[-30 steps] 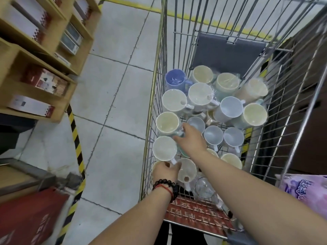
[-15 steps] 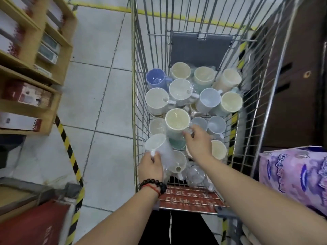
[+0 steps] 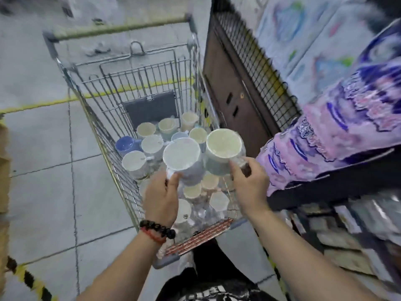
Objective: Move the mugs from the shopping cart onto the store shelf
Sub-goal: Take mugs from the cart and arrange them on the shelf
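The wire shopping cart (image 3: 91, 109) stands in front of me with several mugs in its basket, one of them a blue mug (image 3: 124, 144). My left hand (image 3: 161, 197) grips a white mug (image 3: 182, 157) by its handle, lifted above the others. My right hand (image 3: 249, 183) grips a cream-lined pale green mug (image 3: 223, 146) by its handle, level with the cart's right rim. Both mugs are upright with their mouths facing me. The store shelf (image 3: 325, 187) with a dark edge is just right of my right hand.
Purple and pink packs (image 3: 338, 135) lie on the shelf at right. A brown cabinet with a wire grid (image 3: 238, 88) stands beyond the cart. Boxed goods (image 3: 347, 231) fill the lower shelf. Tiled floor with yellow-black tape (image 3: 28, 276) lies at left. The view is motion-blurred.
Both hands have lifted a mug each out of the cart, higher than before. The view has swung right, away from the wooden shelves and towards the shelf with purple packs.
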Available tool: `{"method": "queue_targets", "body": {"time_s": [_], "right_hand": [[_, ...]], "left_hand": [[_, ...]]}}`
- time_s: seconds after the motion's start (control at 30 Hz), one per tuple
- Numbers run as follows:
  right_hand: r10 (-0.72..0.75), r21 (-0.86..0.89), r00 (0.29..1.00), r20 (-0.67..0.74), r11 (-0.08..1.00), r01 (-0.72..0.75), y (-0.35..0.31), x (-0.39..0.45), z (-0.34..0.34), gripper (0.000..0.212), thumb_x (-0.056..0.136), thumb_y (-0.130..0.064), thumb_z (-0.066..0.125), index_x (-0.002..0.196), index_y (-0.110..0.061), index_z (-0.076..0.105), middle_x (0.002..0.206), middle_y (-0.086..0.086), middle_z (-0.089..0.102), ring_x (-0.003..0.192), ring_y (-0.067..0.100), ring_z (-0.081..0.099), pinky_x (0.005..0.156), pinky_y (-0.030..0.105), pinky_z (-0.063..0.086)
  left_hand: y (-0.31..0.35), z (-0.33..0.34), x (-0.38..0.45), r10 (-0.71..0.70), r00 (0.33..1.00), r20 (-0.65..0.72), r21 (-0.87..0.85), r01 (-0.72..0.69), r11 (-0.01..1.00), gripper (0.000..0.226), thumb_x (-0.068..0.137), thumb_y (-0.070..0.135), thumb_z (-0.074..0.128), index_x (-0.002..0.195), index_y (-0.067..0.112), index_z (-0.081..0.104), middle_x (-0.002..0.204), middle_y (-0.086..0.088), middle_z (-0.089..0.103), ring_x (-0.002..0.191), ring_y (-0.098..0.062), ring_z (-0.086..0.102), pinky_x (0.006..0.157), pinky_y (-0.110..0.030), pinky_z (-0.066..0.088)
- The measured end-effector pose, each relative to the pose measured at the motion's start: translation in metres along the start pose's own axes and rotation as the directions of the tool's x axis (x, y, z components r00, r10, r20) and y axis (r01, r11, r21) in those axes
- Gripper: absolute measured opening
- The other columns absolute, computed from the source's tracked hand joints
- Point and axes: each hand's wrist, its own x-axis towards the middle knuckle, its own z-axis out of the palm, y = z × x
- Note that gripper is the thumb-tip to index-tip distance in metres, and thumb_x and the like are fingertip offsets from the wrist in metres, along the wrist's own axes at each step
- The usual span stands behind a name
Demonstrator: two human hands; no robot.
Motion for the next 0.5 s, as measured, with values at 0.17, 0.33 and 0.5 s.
{"method": "queue_targets", "body": {"time_s": [0.17, 0.33, 0.5], "right_hand": [[0.011, 0.026, 0.961, -0.275, 1.000, -0.004, -0.013, -0.025, -0.084, 0.016, 0.085, -0.024, 0.072, 0.078, -0.022, 0.058, 0.066, -0.011, 0.050, 0.062, -0.002, 0.048, 0.058, 0.015, 0.034], [0.014, 0.086, 0.907, -0.420, 0.996, 0.024, -0.029, -0.054, -0.158, 0.015, 0.087, -0.026, 0.070, 0.080, -0.016, 0.061, 0.074, 0.010, 0.057, 0.068, 0.021, 0.052, 0.061, 0.025, 0.045], [-0.012, 0.085, 0.806, -0.591, 0.993, 0.078, -0.043, -0.092, -0.238, 0.013, 0.087, -0.027, 0.070, 0.080, -0.034, 0.062, 0.069, 0.001, 0.055, 0.064, 0.016, 0.050, 0.059, 0.025, 0.042]], "left_hand": [[0.063, 0.000, -0.013, 0.320, 0.946, 0.050, -0.098, -0.314, 0.944, 0.048, 0.095, 0.058, 0.032, 0.078, 0.016, 0.046, 0.072, 0.005, 0.043, 0.069, -0.012, 0.036, 0.060, -0.027, 0.021], [0.126, 0.007, -0.036, 0.481, 0.871, 0.103, -0.149, -0.465, 0.873, 0.045, 0.097, 0.058, 0.028, 0.074, 0.020, 0.039, 0.069, 0.013, 0.035, 0.062, -0.008, 0.027, 0.059, -0.015, 0.027], [0.192, 0.016, -0.073, 0.614, 0.772, 0.165, -0.264, -0.565, 0.782, 0.029, 0.096, 0.045, 0.037, 0.073, 0.027, 0.039, 0.069, 0.011, 0.041, 0.070, 0.005, 0.045, 0.060, -0.009, 0.032]]}}
